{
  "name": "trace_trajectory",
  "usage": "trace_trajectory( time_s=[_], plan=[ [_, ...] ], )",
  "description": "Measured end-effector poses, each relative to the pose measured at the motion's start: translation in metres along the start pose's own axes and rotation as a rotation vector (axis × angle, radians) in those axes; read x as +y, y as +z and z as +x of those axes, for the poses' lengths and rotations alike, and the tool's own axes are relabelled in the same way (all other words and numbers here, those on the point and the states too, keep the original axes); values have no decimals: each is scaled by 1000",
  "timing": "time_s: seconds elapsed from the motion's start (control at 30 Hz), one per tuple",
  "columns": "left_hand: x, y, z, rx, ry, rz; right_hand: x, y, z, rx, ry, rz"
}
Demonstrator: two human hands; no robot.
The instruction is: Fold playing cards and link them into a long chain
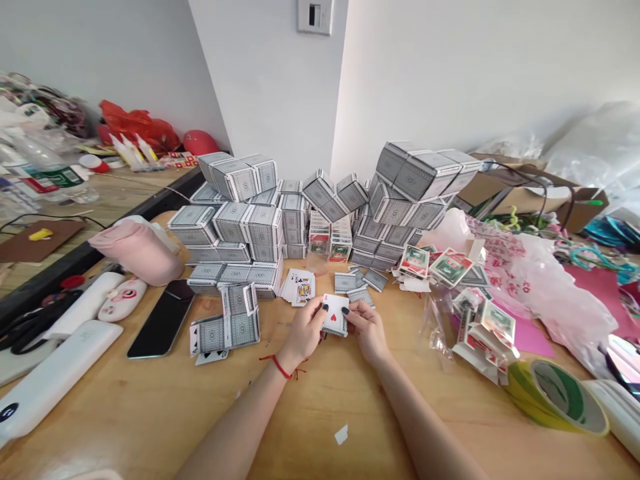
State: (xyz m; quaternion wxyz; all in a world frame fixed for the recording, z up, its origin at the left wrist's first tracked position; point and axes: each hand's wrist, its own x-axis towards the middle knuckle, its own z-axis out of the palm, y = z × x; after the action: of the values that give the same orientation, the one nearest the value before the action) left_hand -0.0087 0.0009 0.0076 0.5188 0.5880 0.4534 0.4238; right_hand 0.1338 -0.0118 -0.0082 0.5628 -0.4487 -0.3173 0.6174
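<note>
1. Paper playing cards [335, 315], a thin stack with an ace of hearts face up on top, are held just in front of the wall of card blocks [250, 220], low over the pale wooden bench [320, 413]
2. The left hand [305, 333] pinches the stack's left edge, with dark-polished fingertips curled over it, and the right hand [367, 330] pinches the opposite edge. Neither hand is spread. A red string bracelet [280, 367] circles the left wrist
3. By the look of them the cards are light, thin and smooth-coated. They would probably slide over one another and splay under an uneven squeeze. Each should flex easily across its face and feel stiffer along its edge. The surest hold seems to be on two opposite edges, with a thumb resting on the top card
4. The wall itself is cubes and oblong boxes folded from grey-patterned card backs. They have crisp corners and stand several high, with a few tilted along the top. It looks hollow, light and easy to topple
5. Between the wall and the held stack lie a small fan of face-up cards [299, 288] and a few loose grey-backed ones, all flat on the wood
6. Front-left of the wall are a smaller block [235, 323], a glossy black phone [161, 319] and a soft pink roll [140, 250]
7. Right of the wall lie red-and-green card boxes [435, 263] among crinkled clear plastic. A yellow-green tape roll [555, 393] sits well beyond them
</note>
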Motion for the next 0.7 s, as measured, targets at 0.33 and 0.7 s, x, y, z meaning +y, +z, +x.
trace_trajectory(
  time_s=[0.33, 0.7],
  plan=[
    [2, 2, -1, 50, 54, -15, -1, 9, -1, -61, -4, 109],
    [-2, 4, 2, 159, 1, -160, -5, 13, -5, -105, 72, 195]
  ],
)
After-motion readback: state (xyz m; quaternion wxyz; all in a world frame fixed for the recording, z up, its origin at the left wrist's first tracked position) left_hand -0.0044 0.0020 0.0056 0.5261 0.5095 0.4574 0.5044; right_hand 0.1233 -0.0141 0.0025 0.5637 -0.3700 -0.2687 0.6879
